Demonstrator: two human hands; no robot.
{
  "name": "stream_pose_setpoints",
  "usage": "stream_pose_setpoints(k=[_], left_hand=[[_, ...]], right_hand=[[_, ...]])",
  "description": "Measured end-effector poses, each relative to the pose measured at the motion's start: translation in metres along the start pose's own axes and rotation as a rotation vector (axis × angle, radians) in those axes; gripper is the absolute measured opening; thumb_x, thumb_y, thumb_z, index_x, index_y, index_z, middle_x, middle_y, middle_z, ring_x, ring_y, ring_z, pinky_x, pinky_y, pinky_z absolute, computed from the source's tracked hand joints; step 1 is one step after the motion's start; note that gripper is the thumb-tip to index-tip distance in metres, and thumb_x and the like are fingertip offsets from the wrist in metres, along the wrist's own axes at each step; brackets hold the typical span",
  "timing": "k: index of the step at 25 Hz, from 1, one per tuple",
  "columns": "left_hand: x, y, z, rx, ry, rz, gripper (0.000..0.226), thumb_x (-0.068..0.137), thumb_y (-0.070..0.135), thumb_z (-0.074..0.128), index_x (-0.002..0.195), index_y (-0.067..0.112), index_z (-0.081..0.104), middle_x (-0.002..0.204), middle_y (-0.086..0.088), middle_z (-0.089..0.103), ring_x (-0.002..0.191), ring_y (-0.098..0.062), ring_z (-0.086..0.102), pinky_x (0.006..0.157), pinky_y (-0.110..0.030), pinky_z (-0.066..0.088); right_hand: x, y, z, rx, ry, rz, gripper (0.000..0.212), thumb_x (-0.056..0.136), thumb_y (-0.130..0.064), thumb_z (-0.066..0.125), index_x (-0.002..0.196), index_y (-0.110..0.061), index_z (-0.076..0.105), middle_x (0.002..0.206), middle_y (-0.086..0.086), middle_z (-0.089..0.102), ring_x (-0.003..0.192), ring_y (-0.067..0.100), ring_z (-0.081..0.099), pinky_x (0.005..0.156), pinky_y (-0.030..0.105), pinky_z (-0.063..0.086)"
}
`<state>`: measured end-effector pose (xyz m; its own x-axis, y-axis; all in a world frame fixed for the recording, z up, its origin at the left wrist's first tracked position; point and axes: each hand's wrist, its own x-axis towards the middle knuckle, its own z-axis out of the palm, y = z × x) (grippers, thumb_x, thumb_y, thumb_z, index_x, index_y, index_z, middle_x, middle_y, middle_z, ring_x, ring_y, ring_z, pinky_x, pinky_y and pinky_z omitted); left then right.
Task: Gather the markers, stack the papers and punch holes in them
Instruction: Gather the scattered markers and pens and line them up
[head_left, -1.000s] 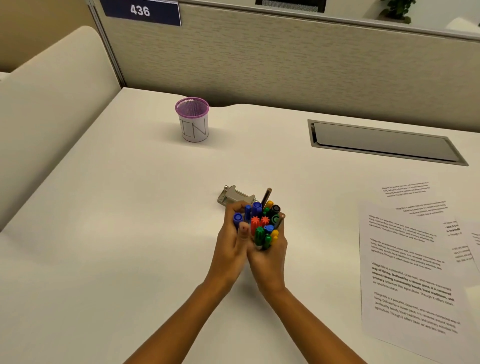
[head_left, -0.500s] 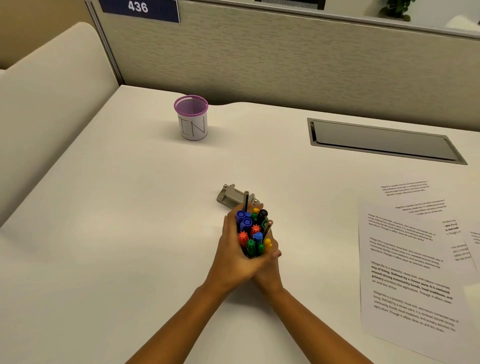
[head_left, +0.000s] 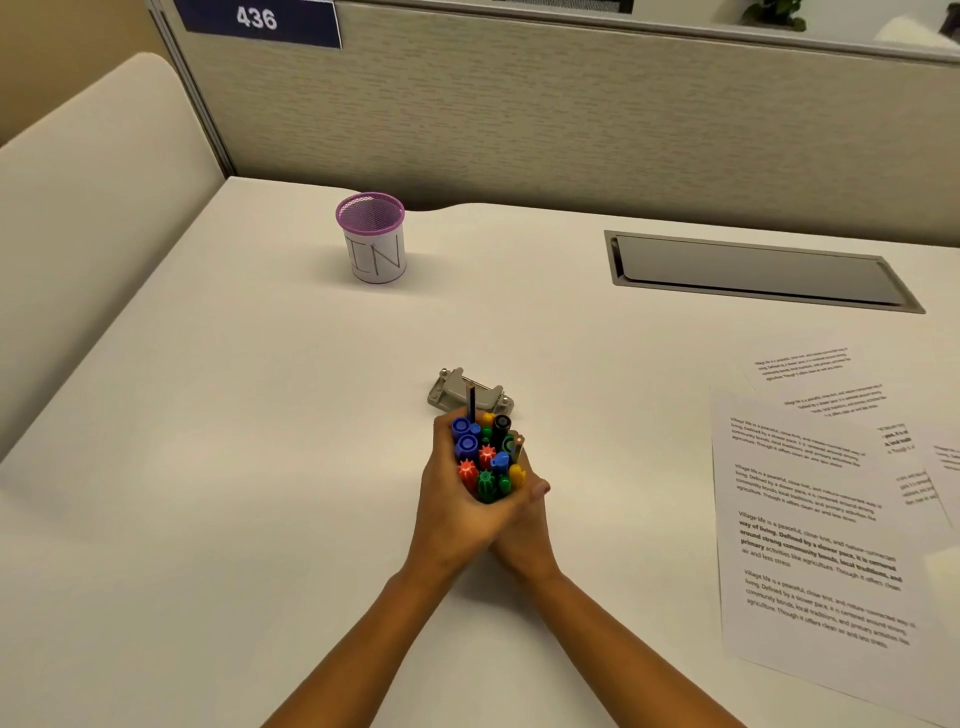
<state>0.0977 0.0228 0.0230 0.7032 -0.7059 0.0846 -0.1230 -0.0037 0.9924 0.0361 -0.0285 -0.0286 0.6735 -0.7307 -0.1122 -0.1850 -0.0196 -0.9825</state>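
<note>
Both hands sit mid-worktop, clasped round one bundle of markers (head_left: 485, 457), caps up: left hand (head_left: 452, 519) curled on its left side, right hand (head_left: 527, 535) on its right. Bare worktop (head_left: 208, 467) runs wide to the left edge. Papers (head_left: 810, 519) lie loosely overlapped at right, past the frame edge, well apart from the hands. Hole punch (head_left: 449, 392) just behind the bundle. Back left, mesh cup (head_left: 371, 239) marked "IN", upright; back right, recessed hatch (head_left: 753, 270).

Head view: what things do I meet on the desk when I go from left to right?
Purple mesh cup → bundle of markers, gripped upright by the left hand and right hand → printed papers. The hole punch sits right behind the markers, so I leave it out.
</note>
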Motion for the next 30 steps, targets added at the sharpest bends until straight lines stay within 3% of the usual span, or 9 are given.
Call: stream_pose_setpoints(k=[3,6,11,14,17,20,23,27,30], left_hand=[[0.001,-0.002,-0.001,0.009,-0.009,0.002,0.075,0.051,0.045,0.086,0.114,0.044,0.043,0.108,0.036,0.059,0.109,0.01,0.056,0.084,-0.007,0.047],[0.003,-0.003,-0.002,0.048,0.02,0.034,0.077,0.049,0.049,0.087,0.112,0.044,0.043,0.104,0.027,0.063,0.103,0.006,0.06,0.083,-0.01,0.051],[-0.003,-0.007,0.001,0.068,0.147,0.113,0.072,0.051,0.06,0.081,0.11,0.054,0.04,0.103,0.034,0.059,0.099,0.011,0.059,0.076,-0.002,0.046],[-0.006,-0.02,0.002,0.038,0.172,0.109,0.079,0.052,0.058,0.081,0.118,0.051,0.038,0.109,0.033,0.057,0.105,0.01,0.058,0.078,-0.001,0.045],[-0.004,-0.027,0.007,0.095,0.164,0.084,0.077,0.057,0.048,0.079,0.12,0.049,0.035,0.109,0.036,0.055,0.105,0.005,0.059,0.078,-0.003,0.045],[-0.001,-0.029,0.004,0.187,0.155,0.104,0.063,0.061,0.049,0.072,0.112,0.053,0.036,0.107,0.046,0.052,0.098,0.021,0.054,0.071,0.005,0.04],[0.003,-0.024,-0.003,0.163,0.162,0.111,0.061,0.062,0.038,0.075,0.109,0.055,0.041,0.102,0.04,0.058,0.093,0.018,0.059,0.07,0.003,0.044],[0.007,-0.013,-0.019,0.069,0.184,0.096,0.05,0.062,0.019,0.077,0.101,0.037,0.052,0.087,0.023,0.067,0.078,0.002,0.068,0.064,-0.01,0.052],[0.013,0.008,-0.065,0.202,0.175,0.131,0.042,0.063,0.019,0.076,0.095,0.027,0.05,0.071,0.012,0.067,0.053,-0.005,0.065,0.048,-0.02,0.053]], right_hand=[[0.001,-0.002,0.0,-0.031,-0.013,0.022,0.052,0.088,-0.025,0.06,0.134,-0.008,0.044,0.129,0.012,0.057,0.117,0.02,0.056,0.092,0.017,0.049],[0.001,-0.001,-0.001,-0.013,-0.064,0.065,0.052,0.094,-0.02,0.051,0.139,0.001,0.036,0.136,0.018,0.05,0.126,0.029,0.05,0.088,0.008,0.045],[-0.004,0.002,0.003,-0.051,-0.09,0.048,0.044,0.094,-0.017,0.052,0.136,-0.004,0.042,0.135,0.013,0.052,0.126,0.027,0.05,0.096,0.018,0.044],[-0.006,-0.001,0.008,-0.037,-0.039,0.001,0.068,0.079,-0.059,0.058,0.129,-0.013,0.048,0.121,0.002,0.058,0.116,0.021,0.057,0.089,0.012,0.048],[-0.004,0.002,0.011,0.061,0.001,0.027,0.09,0.059,-0.088,0.049,0.121,-0.024,0.053,0.114,-0.008,0.063,0.107,0.01,0.061,0.09,0.025,0.051],[-0.001,0.001,0.006,0.014,0.004,-0.029,0.04,0.071,-0.071,0.059,0.103,-0.046,0.055,0.098,-0.031,0.064,0.097,-0.007,0.062,0.073,0.013,0.051],[-0.001,-0.006,0.004,0.002,-0.016,-0.073,0.033,0.073,-0.063,0.06,0.104,-0.055,0.053,0.1,-0.039,0.061,0.099,-0.013,0.06,0.073,0.007,0.049],[0.0,-0.015,-0.001,-0.033,-0.176,-0.303,0.051,0.078,-0.021,0.069,0.121,-0.035,0.048,0.113,-0.01,0.06,0.109,0.008,0.06,0.084,0.018,0.051],[0.003,-0.012,-0.008,-0.071,-0.209,-0.385,0.037,0.088,-0.027,0.059,0.122,-0.015,0.049,0.117,0.0,0.055,0.107,0.019,0.058,0.086,0.028,0.05]])
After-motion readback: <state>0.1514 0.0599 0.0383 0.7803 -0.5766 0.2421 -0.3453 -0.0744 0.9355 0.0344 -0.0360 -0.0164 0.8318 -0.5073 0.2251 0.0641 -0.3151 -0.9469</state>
